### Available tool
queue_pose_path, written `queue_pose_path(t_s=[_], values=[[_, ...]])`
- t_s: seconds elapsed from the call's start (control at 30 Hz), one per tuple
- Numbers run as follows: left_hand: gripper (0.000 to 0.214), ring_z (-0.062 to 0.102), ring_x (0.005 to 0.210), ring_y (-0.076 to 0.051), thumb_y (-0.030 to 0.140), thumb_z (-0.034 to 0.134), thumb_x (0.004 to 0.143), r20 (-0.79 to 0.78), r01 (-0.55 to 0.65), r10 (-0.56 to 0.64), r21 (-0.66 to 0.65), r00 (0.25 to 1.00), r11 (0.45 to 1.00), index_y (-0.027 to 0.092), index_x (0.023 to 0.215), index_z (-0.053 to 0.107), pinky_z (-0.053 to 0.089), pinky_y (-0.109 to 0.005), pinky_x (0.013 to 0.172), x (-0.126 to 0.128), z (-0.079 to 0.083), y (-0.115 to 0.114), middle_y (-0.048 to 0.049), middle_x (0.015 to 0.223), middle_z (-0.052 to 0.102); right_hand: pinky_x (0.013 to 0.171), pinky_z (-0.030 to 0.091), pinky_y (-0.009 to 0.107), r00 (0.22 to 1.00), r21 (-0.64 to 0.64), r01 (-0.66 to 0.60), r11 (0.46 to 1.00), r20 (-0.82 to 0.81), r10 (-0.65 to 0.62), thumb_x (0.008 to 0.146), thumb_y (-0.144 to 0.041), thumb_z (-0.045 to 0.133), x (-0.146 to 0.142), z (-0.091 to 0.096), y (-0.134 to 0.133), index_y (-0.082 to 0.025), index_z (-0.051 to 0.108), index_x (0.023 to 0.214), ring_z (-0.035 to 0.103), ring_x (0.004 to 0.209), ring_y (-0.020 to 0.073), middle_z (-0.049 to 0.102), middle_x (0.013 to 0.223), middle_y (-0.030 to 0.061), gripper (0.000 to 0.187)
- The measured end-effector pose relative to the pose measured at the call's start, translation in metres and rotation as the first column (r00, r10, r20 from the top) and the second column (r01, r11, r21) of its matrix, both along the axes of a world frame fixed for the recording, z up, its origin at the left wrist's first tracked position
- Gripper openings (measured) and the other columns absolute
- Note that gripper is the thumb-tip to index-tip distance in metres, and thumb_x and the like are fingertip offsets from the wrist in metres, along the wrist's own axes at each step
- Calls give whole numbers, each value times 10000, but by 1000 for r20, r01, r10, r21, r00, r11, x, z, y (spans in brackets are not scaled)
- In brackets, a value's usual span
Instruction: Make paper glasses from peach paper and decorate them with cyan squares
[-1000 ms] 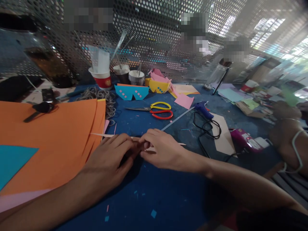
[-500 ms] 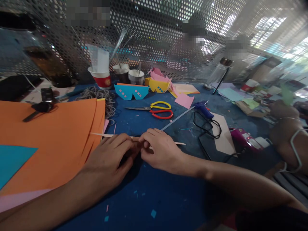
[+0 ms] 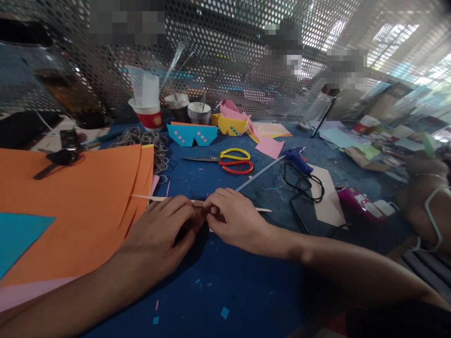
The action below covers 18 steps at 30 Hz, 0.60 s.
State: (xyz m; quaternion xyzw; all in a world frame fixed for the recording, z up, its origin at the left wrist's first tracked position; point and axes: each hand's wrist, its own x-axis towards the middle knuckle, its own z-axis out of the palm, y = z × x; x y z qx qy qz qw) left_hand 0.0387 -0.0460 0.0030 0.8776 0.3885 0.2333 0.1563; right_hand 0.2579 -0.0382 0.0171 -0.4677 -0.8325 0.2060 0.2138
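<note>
Head view | pale paper strip [image 3: 158, 198]: running from 9 to 3 o'clock beneath both hands | left hand [image 3: 162, 225]: fingers curling over strip, tips hidden, grip cannot be told | right hand [image 3: 236, 218]: fingers bending nearly closed at strip, hold unclear | from hands, scissors [image 3: 220, 160] lying toward 1 o'clock, glue gun [image 3: 299, 162] toward 2

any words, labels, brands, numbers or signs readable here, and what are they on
No text can be read.
Red-and-white paper cup near the mesh panel: a small round emblem, too small to make out.
Magenta device at right: pale markings, too blurred to read.
Far red-and-white cup: too blurred to tell.
Pale paper strip at the hands: no lettering visible.
</note>
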Motion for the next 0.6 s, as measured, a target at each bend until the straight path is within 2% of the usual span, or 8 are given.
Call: queue_pose_path(t_s=[0.6], values=[[125,642,936,-261,180,518,1009,-4,11,-11,-27,1000,1000,256,943,592,436,-436,812,0,1,0,-34,1010,684,791,386,312,996,-49,23,999,-84,-27,894,-79,630,-1,-3,3,-216,654,957,576,863,171,678,889,-14,153]])
